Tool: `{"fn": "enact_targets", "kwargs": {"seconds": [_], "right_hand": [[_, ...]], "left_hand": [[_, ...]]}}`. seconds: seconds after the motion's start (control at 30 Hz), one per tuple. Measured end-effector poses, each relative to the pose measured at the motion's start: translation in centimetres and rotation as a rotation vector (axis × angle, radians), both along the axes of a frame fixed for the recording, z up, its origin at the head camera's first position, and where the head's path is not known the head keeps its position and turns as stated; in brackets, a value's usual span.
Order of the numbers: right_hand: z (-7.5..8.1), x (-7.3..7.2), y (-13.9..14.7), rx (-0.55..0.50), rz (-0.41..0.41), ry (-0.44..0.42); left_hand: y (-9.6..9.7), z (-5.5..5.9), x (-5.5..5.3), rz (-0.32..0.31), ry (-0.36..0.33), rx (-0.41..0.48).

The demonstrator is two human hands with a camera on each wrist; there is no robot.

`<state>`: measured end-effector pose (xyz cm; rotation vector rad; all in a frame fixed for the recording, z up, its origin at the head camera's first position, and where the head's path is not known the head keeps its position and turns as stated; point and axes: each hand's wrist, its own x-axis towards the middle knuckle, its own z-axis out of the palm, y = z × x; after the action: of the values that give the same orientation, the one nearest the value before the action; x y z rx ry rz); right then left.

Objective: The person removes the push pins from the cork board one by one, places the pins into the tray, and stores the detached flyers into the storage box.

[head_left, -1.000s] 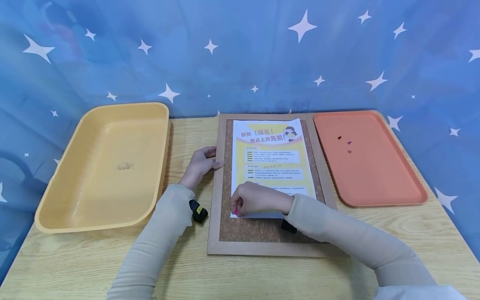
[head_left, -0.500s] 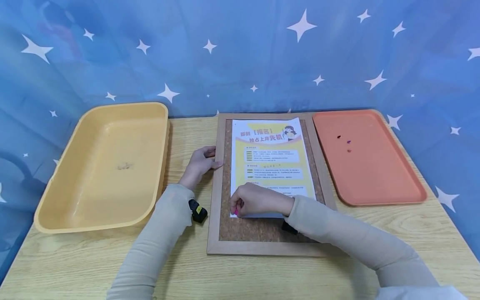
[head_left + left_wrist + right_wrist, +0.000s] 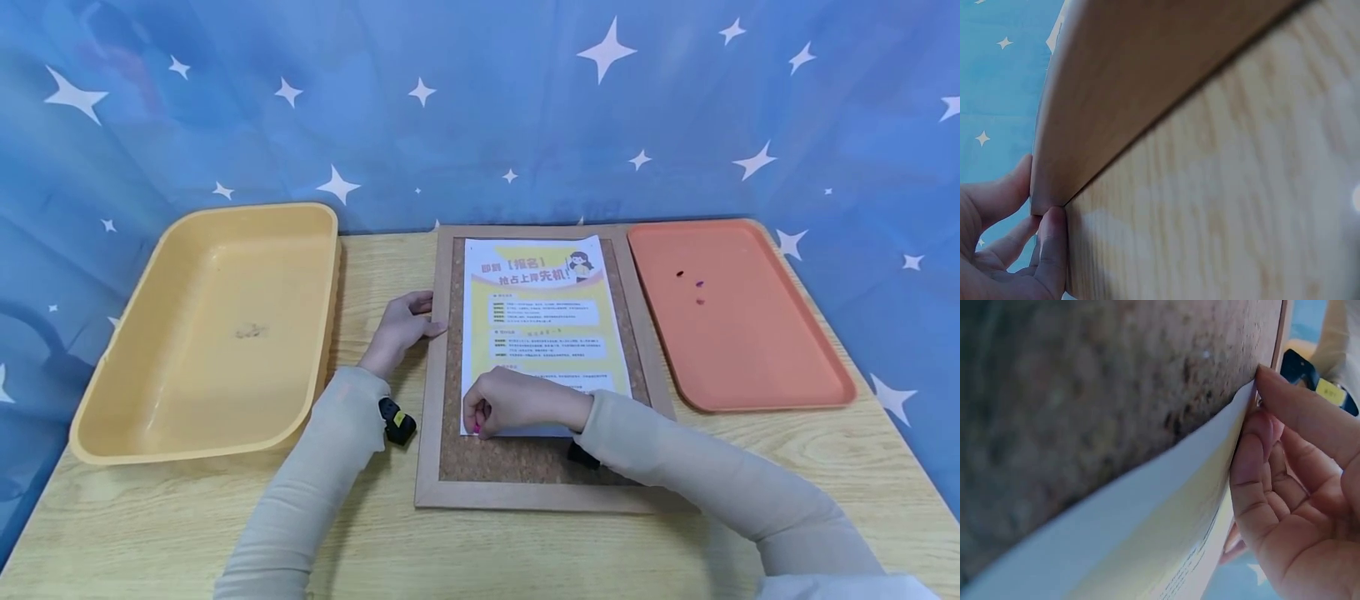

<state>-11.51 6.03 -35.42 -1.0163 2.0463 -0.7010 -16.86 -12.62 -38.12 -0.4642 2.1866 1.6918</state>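
In the head view, a wood-framed corkboard (image 3: 510,462) lies on the table with a printed yellow-and-white poster (image 3: 551,329) on it. My right hand (image 3: 517,396) pinches a small pink push pin (image 3: 477,428) at the poster's lower left corner. The right wrist view puts my fingertips (image 3: 1264,374) right at that paper corner, covering most of the pin. My left hand (image 3: 401,329) grips the left side of the board's frame. Up close in the left wrist view, the thumb (image 3: 1004,194) and fingers (image 3: 1052,240) bear on the frame's edge.
An orange-red tray (image 3: 757,350), right of the board, carries a dark pin (image 3: 680,273), a purple pin (image 3: 700,284) and a reddish pin (image 3: 701,302). At the left stands a deep yellow tub (image 3: 210,350) with a dark smudge inside. A blue starry curtain (image 3: 480,125) hangs behind the table.
My right hand has shifted very slightly to the right around the pink push pin at the poster corner. My left hand stays on the frame's edge.
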Motion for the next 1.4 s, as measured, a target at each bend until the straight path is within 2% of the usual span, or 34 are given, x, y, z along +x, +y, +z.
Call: {"fn": "enact_targets", "kwargs": {"seconds": [0.37, 0.57, 0.73, 0.8, 0.93, 1.13, 1.27, 1.4], "right_hand": [[0.4, -0.5, 0.9, -0.056, -0.046, -0.044], [2.1, -1.1, 2.2, -0.127, -0.114, -0.025], [3.7, -1.8, 4.2, -0.201, -0.188, -0.071], [4.3, -2.0, 5.2, -0.214, -0.23, -0.089], [5.3, -2.5, 7.3, -0.218, -0.365, -0.108], [6.5, -3.0, 9.9, -0.219, -0.571, -0.075], [6.9, -3.3, 11.4, -0.19, -0.692, -0.072], [6.9, -3.8, 12.8, -0.206, -0.782, -0.066]], "left_hand": [[0.2, 0.1, 0.1, 0.007, 0.006, 0.019], [0.1, 0.3, 0.0, 0.015, 0.0, 0.031], [0.1, 0.1, 0.1, 0.014, -0.005, 0.028], [0.1, 0.1, 0.1, 0.012, -0.002, 0.023], [0.2, 0.1, 0.1, 0.004, 0.0, 0.025], [0.3, 0.1, 0.1, 0.004, -0.003, 0.034], [0.3, 0.1, 0.1, 0.005, 0.0, 0.025], [0.2, 0.0, 0.1, 0.009, 0.007, 0.015]]}}
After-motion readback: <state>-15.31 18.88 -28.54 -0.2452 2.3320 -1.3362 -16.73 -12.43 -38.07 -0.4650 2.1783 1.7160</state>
